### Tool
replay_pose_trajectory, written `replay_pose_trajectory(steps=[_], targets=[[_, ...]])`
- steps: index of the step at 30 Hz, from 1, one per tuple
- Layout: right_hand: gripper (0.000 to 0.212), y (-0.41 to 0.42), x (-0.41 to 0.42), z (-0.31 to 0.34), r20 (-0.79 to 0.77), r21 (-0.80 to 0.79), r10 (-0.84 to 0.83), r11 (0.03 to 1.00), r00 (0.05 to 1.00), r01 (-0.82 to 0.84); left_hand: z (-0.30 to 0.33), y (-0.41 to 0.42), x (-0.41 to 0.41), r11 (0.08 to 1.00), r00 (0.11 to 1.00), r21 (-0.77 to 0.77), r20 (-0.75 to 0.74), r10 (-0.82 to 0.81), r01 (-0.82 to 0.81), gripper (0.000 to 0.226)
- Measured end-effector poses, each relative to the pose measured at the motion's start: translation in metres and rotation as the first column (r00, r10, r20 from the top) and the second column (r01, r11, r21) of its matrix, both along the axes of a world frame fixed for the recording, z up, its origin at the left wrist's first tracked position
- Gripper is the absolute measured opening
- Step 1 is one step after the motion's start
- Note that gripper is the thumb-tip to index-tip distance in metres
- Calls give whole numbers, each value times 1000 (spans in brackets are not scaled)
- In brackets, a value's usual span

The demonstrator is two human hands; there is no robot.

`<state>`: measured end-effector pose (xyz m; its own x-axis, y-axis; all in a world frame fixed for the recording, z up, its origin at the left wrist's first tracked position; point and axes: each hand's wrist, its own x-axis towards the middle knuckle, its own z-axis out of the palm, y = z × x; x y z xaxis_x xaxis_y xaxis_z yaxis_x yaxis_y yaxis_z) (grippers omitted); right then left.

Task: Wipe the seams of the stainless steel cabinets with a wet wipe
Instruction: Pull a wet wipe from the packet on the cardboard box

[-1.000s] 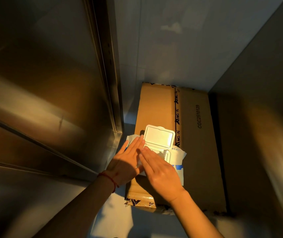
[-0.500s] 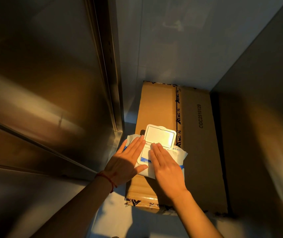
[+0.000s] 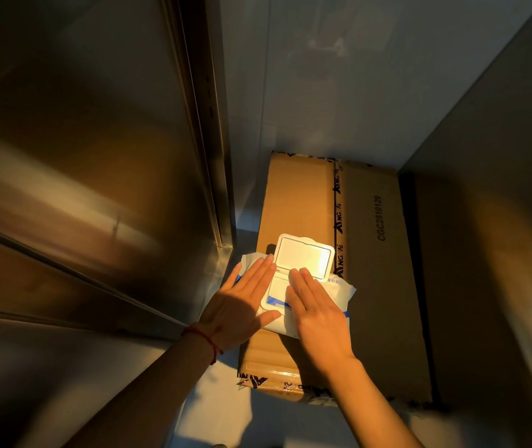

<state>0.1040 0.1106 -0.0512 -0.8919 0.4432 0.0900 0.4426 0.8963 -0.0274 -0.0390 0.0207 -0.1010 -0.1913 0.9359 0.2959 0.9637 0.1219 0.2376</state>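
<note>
Dim, amber-lit corner: stainless steel cabinets (image 3: 80, 156) fill the left half of the frame, their vertical seam (image 3: 204, 124) running down the upper middle, a grey wall behind. Lower centre, a flat cardboard box (image 3: 371, 253) lies on the floor and serves as the surface for the wet wipe pack (image 3: 339, 291), probably so the pack sits close to the seams.

Left hand (image 3: 242, 302), red string at the wrist, lies flat with fingers straight and together on the pack's left part, thumb touching the dispenser frame's lower edge; it looks to be pinning the soft pack down. Between the hands the white flip lid (image 3: 305, 257) stands open, tipped toward the top of the frame. Right hand (image 3: 318, 308) rests flat just right of it, fingers straight, tips at the hinge line, covering the opening.

No wipe is visible outside the pack. Likely step: drawing out a wipe; seams untouched so far. Both hands are on the pack, nothing pinched.
</note>
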Motion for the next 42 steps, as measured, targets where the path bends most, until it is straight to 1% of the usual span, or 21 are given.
replay_pose_trajectory(steps=[6, 16, 22, 28, 33, 42], targets=[[63, -1, 1, 1, 11, -21, 1, 1000, 1000, -1, 1, 0, 1, 1000, 1000, -26, -8, 9, -9, 81], [61, -2, -5, 3, 34, -39, -47, 998, 998, 48, 0, 1, 2, 999, 1000, -33, -12, 11, -12, 81], [65, -2, -5, 0, 43, -48, -50, 997, 998, 52, -1, 0, 1, 999, 1000, -33, -9, 15, -15, 82], [63, -1, -8, 2, 28, -37, -39, 999, 999, 40, -2, 1, 1, 999, 1000, -28, -22, 18, -19, 82], [73, -1, -11, 4, 9, -9, -43, 999, 999, 43, -1, 1, 2, 1000, 999, -17, -25, 22, -22, 80], [76, -1, -12, 5, 40, -8, -19, 1000, 999, 20, 1, 1, 2, 999, 999, -20, -34, 24, -25, 80]])
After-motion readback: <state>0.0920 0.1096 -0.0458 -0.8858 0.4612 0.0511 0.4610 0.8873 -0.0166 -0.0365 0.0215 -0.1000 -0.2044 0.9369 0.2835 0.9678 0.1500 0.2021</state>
